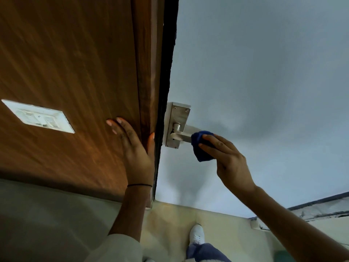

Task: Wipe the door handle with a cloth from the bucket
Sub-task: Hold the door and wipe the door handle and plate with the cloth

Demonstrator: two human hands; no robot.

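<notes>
While the white switch plate (38,116) sits well to the left on the brown wood panel (66,63), the left hand (137,154) lies flat against that panel, its grip spread, fingers (120,127) pointing up and the thumb (151,142) resting along the panel's edge beside the dark gap of the frame. A thin black band (139,185) circles its wrist, and a pale sleeve (120,248) covers the forearm lower down. Just right of that thumb, across the dark strip, the metal backplate (177,120) is fixed to the pale grey door (264,72), and the door handle (180,136) juts from it toward the right hand. The blue cloth (200,148) is bunched over the free end of the lever, touching it. The right hand (228,163) has its grip pinched on the cloth, fingers (213,142) laid over the fabric and pressing it to the handle. Below the two hands, a white shoe (196,234) stands on the pale floor (170,224).
</notes>
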